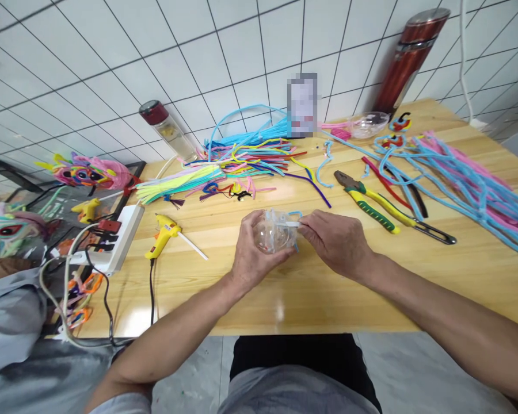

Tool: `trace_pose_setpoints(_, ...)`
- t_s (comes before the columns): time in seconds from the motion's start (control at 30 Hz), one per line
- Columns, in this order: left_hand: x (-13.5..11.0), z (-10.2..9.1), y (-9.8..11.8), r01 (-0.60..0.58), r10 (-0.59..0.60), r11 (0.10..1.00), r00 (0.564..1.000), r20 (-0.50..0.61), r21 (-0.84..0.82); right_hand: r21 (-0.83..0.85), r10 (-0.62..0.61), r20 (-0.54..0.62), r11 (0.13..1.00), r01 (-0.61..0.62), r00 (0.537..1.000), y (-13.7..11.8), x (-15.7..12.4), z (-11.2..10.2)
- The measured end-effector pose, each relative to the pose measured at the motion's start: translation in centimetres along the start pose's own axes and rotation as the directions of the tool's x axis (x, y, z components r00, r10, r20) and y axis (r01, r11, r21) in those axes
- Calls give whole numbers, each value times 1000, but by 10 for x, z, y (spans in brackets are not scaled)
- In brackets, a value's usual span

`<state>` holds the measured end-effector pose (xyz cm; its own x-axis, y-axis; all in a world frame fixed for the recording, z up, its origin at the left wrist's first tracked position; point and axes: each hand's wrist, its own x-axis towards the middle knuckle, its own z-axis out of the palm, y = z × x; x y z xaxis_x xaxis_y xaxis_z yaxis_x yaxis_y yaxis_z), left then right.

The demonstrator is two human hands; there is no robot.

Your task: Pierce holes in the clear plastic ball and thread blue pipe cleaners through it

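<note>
My left hand (251, 248) is wrapped round a clear, rounded plastic piece (268, 237) above the wooden table. My right hand (334, 233) pinches a thin, pale flat strip (290, 224), whose far end lies against the top of the clear piece. I cannot tell what the strip is. Bits of light blue pipe cleaner (297, 215) stick out by the clear piece, near my right fingers. To the left of my hands a yellow glue gun (164, 234) with a white glue stick lies on the table. Pliers with yellow-green handles (366, 210) lie beyond my right hand.
Bundles of pipe cleaners lie along the back (250, 138) and at the right (470, 178). A glass bottle (172, 135), a red flask (408, 63) and a clear bowl (369, 123) stand by the tiled wall. A power strip (123, 238) with cables and another person's sleeve (12, 322) are at left.
</note>
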<state>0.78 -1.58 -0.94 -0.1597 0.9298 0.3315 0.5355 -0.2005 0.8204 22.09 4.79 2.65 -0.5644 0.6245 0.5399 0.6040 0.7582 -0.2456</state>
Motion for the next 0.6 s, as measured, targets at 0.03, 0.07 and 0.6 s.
trace_pose_setpoints(0.03,0,-1,-1,-11,11,1000,1000,5,2,-8,-11,7,1000,11,1000,0,0,1)
trace_pose_setpoints(0.07,0,-2,-1,-23,23,1000,1000,14,0,-15,-19,9,1000,19,1000,0,0,1)
trace_pose_setpoints(0.6,6,-6,7,28,-27,998,1000,8,-57,-85,-49,-16,995,47,999,-3,1,0)
